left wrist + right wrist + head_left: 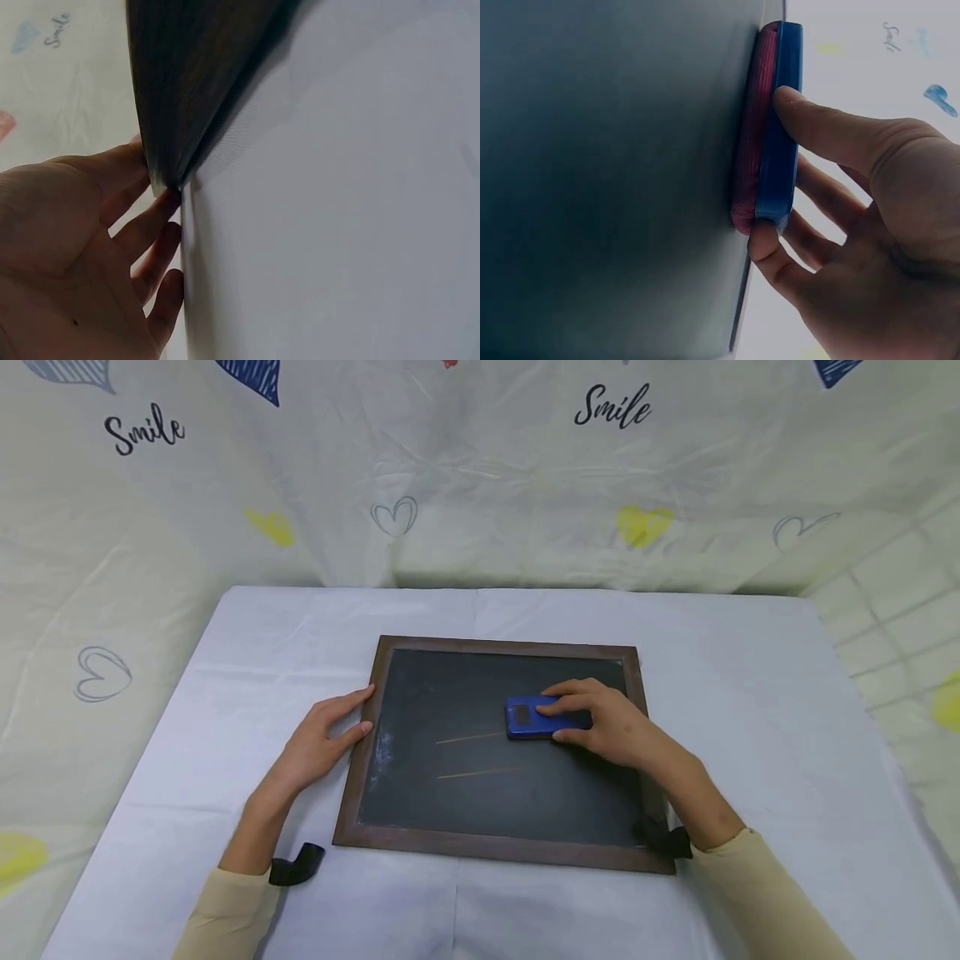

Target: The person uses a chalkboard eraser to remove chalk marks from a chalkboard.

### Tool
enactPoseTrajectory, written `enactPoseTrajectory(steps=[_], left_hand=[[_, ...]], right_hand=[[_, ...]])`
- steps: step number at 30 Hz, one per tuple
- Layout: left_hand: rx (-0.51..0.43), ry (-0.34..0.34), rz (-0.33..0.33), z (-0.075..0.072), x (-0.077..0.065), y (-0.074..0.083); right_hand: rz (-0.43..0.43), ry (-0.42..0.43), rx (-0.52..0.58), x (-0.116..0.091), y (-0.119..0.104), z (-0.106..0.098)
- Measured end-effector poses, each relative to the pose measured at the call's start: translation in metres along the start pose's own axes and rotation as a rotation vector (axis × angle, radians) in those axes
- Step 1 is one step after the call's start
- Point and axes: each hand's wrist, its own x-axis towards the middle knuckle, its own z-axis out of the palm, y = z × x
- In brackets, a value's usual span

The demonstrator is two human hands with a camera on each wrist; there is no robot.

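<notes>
A chalkboard with a brown wooden frame lies flat on the white-covered table. Two thin yellowish lines run across its dark surface, the upper one ending at the eraser. My right hand grips a blue board eraser, its red-pink felt pad down against the board. In the right wrist view the thumb lies along one side of the eraser and a finger sits at its end. My left hand touches the left edge of the frame with thumb and fingertips; in the left wrist view its fingers are extended beside the frame's edge.
White cloth covers the table around the board. Behind stands a pale curtain printed with hearts and "Smile". A whitish chalk smudge marks the board's left side. Dark wrist straps stick out by both cuffs.
</notes>
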Motion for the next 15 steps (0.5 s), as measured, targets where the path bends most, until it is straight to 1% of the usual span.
enactPoseTrajectory(steps=[3, 7, 15], left_hand=[[0.0, -0.001, -0.001, -0.001, 0.0, 0.0], [-0.002, -0.002, 0.015, -0.001, 0.0, -0.001], [-0.01, -0.008, 0.024, -0.001, 0.0, -0.001]], right_hand=[[-0.018, -0.017, -0.002, 0.006, -0.004, 0.003], [-0.03, -0.037, 0.002, 0.014, -0.009, 0.007], [-0.036, -0.07, 0.001, 0.027, -0.021, 0.012]])
